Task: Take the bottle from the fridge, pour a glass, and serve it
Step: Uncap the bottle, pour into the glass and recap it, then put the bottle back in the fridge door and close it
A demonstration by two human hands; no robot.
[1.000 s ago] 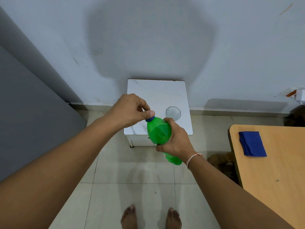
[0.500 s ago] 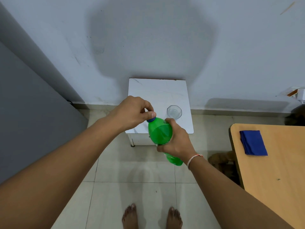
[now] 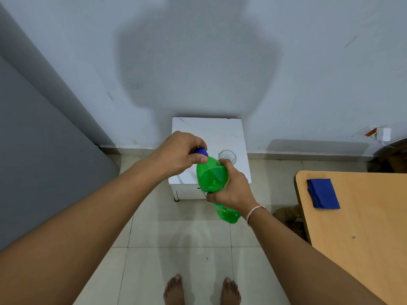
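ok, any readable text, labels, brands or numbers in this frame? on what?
None readable.
Green bottle: no label shows.
Blue cap: no print visible.
Glass, blue cloth, white stand: plain.
White item on the wall at right: too small to tell.

The bottle (image 3: 211,177) is green, see-through plastic with a blue cap (image 3: 201,152) on its neck. It is held in the air, tilted so the cap points toward 11 o'clock and the base toward 5 o'clock. The glass (image 3: 227,155) is clear, small and upright, with a faceted rim. It stands on a white stand (image 3: 209,130) against the wall, at 1 o'clock from the bottle's cap, near the stand's right edge.
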